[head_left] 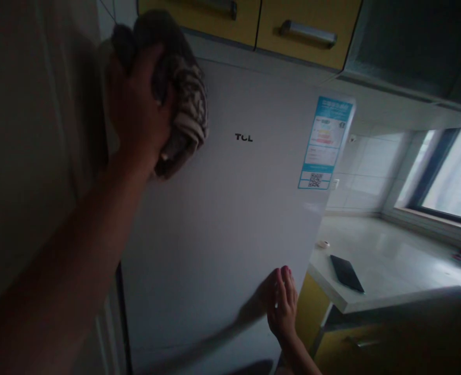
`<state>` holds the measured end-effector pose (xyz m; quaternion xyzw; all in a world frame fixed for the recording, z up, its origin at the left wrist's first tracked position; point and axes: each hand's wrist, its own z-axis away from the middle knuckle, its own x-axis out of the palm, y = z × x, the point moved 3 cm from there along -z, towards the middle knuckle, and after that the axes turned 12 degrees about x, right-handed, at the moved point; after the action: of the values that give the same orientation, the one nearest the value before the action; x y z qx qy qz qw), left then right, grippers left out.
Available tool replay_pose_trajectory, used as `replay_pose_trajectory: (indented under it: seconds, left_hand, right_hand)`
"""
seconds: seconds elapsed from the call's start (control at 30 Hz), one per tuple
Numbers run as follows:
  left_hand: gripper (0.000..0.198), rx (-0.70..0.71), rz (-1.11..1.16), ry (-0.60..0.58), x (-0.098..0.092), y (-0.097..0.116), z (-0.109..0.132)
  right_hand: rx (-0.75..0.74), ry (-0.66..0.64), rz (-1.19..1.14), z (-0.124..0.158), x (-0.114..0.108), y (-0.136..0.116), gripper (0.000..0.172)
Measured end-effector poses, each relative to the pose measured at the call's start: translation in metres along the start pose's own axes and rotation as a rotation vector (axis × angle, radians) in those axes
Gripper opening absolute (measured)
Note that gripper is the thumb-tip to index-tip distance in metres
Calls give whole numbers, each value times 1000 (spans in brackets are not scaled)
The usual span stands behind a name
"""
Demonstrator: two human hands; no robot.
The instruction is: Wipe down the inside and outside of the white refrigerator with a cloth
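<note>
My left hand [138, 112] is raised and closed on a crumpled brown patterned cloth [185, 99], pressing it against the upper left of a white fridge door [222, 219]. Lower down, my right hand [283, 307] lies flat with fingers stretched out against the door's right edge, holding nothing. The door bears a small dark logo [244, 137] and a blue and white label [326, 143] near its top right corner.
Yellow cabinet doors with metal handles [308, 32] hang above the fridge. To the right runs a white counter [390, 260] with a dark flat object [346, 273] on it, a yellow cabinet below, and a window [449, 174] beyond. A wall stands at left.
</note>
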<state>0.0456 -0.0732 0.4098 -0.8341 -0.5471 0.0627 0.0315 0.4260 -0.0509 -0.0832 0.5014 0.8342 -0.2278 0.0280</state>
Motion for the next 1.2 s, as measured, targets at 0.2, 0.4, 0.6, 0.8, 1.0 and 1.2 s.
replay_pose_trajectory:
  seconds: [0.2,0.4,0.6,0.8,1.0,1.2]
  left_hand:
    - [65,143,4,-152,37,89,-29]
    - [59,680,278,-309,96,178,79]
    - [63,545,358,-225,88,187,239]
    - [58,313,279,-252,64,194,394]
    - [69,130,362,-405,36,187,449]
    - [41,-286,480,-341,-9,120,488]
  right_hand:
    - [9,68,0,2,10,-4,80]
    - [-7,53,-18,0,6,-4,79]
    - [9,45,-34,-1,-10,-1,70]
    - [-4,-111,-95,34,-24,-18,68]
    - [-360,-125,-117,83,3,-74,60]
    - [-319,-50,27,98,28,-87,42]
